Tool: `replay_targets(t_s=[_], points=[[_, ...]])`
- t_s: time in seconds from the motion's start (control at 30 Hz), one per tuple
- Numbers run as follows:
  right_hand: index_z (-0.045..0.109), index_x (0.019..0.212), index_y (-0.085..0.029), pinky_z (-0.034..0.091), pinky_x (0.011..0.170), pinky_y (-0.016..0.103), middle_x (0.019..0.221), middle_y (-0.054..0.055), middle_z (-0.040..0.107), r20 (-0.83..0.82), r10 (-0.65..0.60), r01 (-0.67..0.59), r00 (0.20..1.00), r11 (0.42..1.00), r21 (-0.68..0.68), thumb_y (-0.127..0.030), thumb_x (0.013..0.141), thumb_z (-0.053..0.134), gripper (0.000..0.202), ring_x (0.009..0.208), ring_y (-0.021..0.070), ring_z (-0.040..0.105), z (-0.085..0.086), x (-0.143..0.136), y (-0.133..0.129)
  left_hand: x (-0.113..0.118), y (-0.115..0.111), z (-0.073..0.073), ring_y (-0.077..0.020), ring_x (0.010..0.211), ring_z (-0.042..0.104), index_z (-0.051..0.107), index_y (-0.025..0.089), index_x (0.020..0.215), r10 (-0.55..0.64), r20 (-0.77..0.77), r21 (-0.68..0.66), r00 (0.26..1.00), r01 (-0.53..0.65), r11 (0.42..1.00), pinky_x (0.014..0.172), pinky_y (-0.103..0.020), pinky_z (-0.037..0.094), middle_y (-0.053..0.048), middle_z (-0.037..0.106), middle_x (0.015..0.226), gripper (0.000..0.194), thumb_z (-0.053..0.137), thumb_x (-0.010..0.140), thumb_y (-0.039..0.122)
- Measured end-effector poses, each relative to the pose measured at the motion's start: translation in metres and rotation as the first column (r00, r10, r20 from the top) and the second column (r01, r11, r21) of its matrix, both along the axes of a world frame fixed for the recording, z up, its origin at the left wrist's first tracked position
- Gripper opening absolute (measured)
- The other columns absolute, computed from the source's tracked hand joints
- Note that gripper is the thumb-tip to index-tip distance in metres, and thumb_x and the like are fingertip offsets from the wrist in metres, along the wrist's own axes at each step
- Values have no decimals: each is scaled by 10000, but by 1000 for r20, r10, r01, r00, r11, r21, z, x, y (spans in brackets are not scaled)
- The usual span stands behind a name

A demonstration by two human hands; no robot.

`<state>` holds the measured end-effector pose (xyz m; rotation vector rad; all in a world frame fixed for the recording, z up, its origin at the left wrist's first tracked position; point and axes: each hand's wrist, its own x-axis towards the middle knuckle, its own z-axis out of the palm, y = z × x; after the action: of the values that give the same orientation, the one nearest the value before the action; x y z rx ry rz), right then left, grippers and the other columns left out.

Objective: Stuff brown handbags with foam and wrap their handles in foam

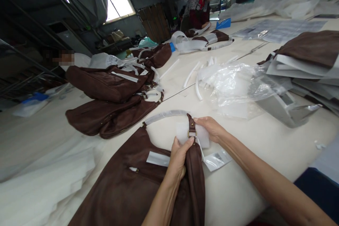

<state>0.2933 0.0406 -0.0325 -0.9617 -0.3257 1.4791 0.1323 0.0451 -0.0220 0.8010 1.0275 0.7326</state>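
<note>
Head view: pale table [238, 183] spreading wide; brown bag [119, 180] lying toward seven o'clock. Left hand [180, 155] gripping bag beside metal ring [192, 134], right hand [210, 127] pinching strap tab [191, 124]. Bag pile [106, 84] sitting at nine, clear plastic [230, 81] crumpling near three, person [197, 10] leaning at one, window [119, 3] glowing at eleven.

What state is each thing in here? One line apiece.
Brown bag, lying on the table
Handle, mostly wrapped, leather end bare
Left hand, gripping the bag beside the metal ring
Right hand, fingers at the leather end
Tag, in a clear sleeve
Clear plastic, crumpled
Bags beyond, piled
</note>
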Motion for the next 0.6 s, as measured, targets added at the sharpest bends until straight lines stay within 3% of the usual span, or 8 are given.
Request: replay_targets(t_s=[0.13, 0.23, 0.43, 0.6], points=[[754, 842, -121, 536, 682, 278, 818, 91, 755, -46, 39, -35, 998, 997, 71, -441, 646, 876, 394, 674, 171, 667, 0, -2, -19, 2, -1, -2, -143, 654, 653, 646, 148, 1016, -5, 23, -8, 1000, 5, 1000, 679, -272, 546, -42, 731, 850, 531, 893, 587, 341], [759, 926, -145, 537, 770, 315, 894, 82, 764, -13, 106, -105, 994, 992, 70, -379, 600, 905, 427, 759, 194, 692, -3, -7, -36, 2, -2, -3, -150, 712, 663, 676, 141, 1021, -11, 41, 51, 999, 9, 999, 719, -269, 538, -49, 741, 883, 508, 887, 602, 336], [776, 857, -140, 527, 749, 332, 833, 70, 769, 44, 1, -1, 999, 1000, 16, -301, 488, 933, 432, 739, 212, 695, -2, -9, -36, 0, 8, 3, -208, 892, 677, 726, 123, 1033, -157, -52, 197, 986, 165, 967, 826, -285, 511, -83, 754, 948, 474, 824, 695, 442], [763, 803, -149, 518, 699, 325, 779, 48, 760, 48, -63, 62, 997, 998, 22, -301, 477, 933, 398, 665, 189, 670, -3, -12, -28, 2, 29, 12, -208, 767, 672, 756, 106, 921, -225, -92, 205, 970, 240, 949, 740, -288, 504, -85, 750, 831, 447, 849, 652, 450]])
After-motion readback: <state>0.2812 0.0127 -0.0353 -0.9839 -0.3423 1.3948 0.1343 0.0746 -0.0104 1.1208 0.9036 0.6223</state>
